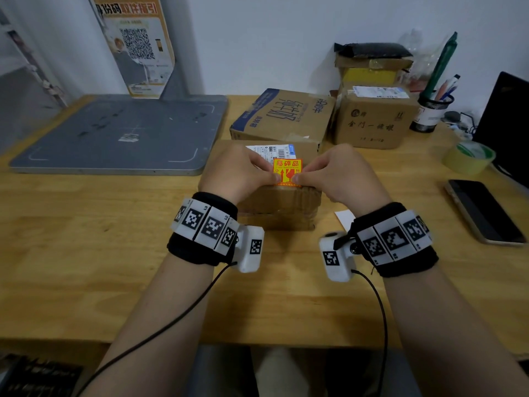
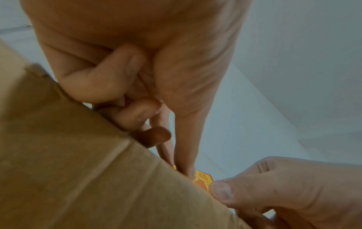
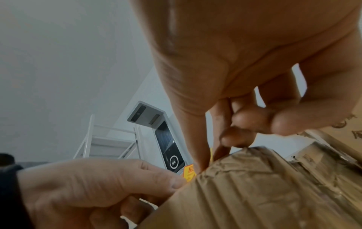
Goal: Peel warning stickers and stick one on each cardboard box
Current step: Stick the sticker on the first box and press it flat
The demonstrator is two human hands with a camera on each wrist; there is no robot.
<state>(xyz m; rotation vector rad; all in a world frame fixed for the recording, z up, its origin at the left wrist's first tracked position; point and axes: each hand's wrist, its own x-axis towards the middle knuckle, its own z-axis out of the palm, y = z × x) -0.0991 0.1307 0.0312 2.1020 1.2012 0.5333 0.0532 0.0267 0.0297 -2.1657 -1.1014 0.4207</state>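
An orange and yellow warning sticker [image 1: 287, 171] is held over the top of the nearest cardboard box [image 1: 277, 207], which carries a white shipping label at its far edge. My left hand [image 1: 272, 170] pinches the sticker's left edge with thumb and forefinger, and my right hand [image 1: 303, 172] pinches its right edge. In the left wrist view the left hand [image 2: 188, 172] meets the sticker [image 2: 202, 178] above the box [image 2: 78, 170]. The right wrist view shows the right hand [image 3: 203, 167] on the sticker [image 3: 189, 173] at the taped box [image 3: 254, 193]. Whether the sticker touches the box is hidden.
Two more cardboard boxes [image 1: 283, 116] [image 1: 372, 116] stand behind, with a smaller box [image 1: 372, 67] stacked on the right one. A grey flat platform [image 1: 120, 133] lies at the left. A tape roll [image 1: 469, 157], phone [image 1: 483, 213], pen holder [image 1: 433, 110] and white paper slip [image 1: 345, 219] lie on the right.
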